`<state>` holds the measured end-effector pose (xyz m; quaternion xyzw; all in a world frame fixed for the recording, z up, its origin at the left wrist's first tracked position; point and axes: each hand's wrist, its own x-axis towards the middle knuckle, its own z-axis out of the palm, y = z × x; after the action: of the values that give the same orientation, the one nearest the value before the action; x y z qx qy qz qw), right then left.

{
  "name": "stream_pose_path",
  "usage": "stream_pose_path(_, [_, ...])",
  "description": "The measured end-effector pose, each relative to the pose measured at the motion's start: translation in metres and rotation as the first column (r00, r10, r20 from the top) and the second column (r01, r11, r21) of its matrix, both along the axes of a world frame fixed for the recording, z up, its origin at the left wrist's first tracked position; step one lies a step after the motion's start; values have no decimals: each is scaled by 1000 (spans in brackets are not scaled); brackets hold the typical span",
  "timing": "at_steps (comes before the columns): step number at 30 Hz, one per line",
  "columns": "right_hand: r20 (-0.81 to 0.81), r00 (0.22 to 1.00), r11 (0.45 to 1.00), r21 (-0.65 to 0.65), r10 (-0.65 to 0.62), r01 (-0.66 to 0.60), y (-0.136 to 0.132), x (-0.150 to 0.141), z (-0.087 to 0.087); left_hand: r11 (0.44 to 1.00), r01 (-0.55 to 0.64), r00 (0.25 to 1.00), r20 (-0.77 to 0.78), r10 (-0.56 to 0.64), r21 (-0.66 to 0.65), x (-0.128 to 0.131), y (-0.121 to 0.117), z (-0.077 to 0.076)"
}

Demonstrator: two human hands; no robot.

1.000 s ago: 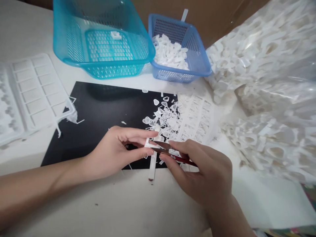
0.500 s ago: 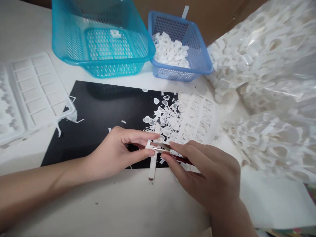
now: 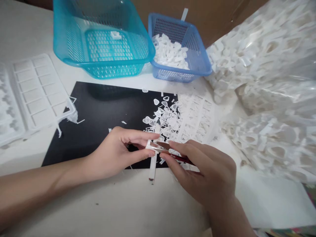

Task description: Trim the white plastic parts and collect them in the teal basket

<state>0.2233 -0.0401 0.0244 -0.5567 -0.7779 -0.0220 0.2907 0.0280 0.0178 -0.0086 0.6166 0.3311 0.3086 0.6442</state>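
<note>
Between its thumb and fingers, my left hand (image 3: 129,148) pinches a small white plastic part (image 3: 148,144). My right hand (image 3: 209,171) is closed around metal tweezers (image 3: 164,147) with a dark red section, their tips reaching to the part. Just under both hands lies a white stick (image 3: 152,168), dark at its far end and reddish at its near end. The part's far side is hidden by my left fingers. Thin white trimmings and small rounded pieces (image 3: 170,120) are heaped beyond my hands on a black mat (image 3: 106,105).
A turquoise basket (image 3: 103,62) holding a white piece stands at the back, beside a blue basket (image 3: 182,74) of white parts. Clear bags (image 3: 276,82) full of white parts fill the right side. White divided trays (image 3: 40,89) lie at left, one overlapping the mat.
My right hand has shifted slightly left, and the tweezers have turned a little, so more of their flat blade shows. The left hand stays put, still pinching the white part.
</note>
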Motion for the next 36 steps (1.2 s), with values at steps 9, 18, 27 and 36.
stream_pose_path(9, [-18,1000,1000,-29,6,-6,0,2,1,1000,-3,1000,-4,3,14,-1,1,-1])
stream_pose_path(18, [-31,1000,1000,-26,6,-6,0,0,-1,1000,-3,1000,-8,4,29,1,1,0])
stream_pose_path(27, [-19,1000,1000,-26,-8,8,0,-1,-2,1000,0,1000,0,0,18,0,1,-1])
stream_pose_path(36, [21,1000,1000,-13,13,-13,-2,1,-3,1000,-5,1000,-3,5,11,1,1,-1])
